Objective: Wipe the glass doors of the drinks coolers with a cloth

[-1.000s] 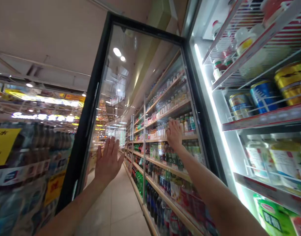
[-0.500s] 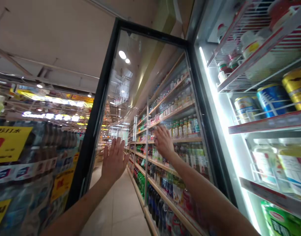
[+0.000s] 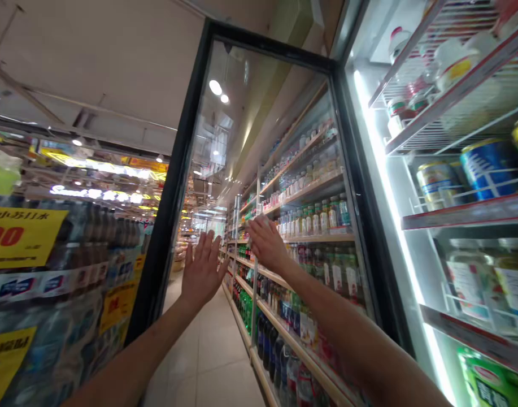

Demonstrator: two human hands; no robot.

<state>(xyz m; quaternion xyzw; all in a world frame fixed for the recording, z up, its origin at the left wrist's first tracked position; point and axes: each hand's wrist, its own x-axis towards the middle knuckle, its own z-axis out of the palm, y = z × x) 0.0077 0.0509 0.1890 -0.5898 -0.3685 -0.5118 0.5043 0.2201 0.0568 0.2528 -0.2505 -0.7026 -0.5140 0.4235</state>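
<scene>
The glass door [image 3: 237, 141] of a lit fridge stands swung open in front of me, framed in black. My left hand [image 3: 203, 271] lies flat against its lower left part, fingers spread and nothing in it. Farther right, my right hand [image 3: 267, 243] is up at the glass with its fingers together. A small pale, cloth-like piece [image 3: 261, 219] shows at those fingertips, pressed between them and the pane; most of it is hidden by the hand.
At right are lit fridge shelves [image 3: 466, 217] with cans, bottles and a green package [image 3: 491, 376]. Stacked bottle packs [image 3: 51, 282] with yellow price signs [image 3: 21, 237] stand at left. Through the glass appear long drink shelves [image 3: 301, 243] and a tiled aisle floor [image 3: 212, 362].
My right hand has slid left across the glass, closer to my left hand. The left hand stays flat on the pane. The view has shifted slightly.
</scene>
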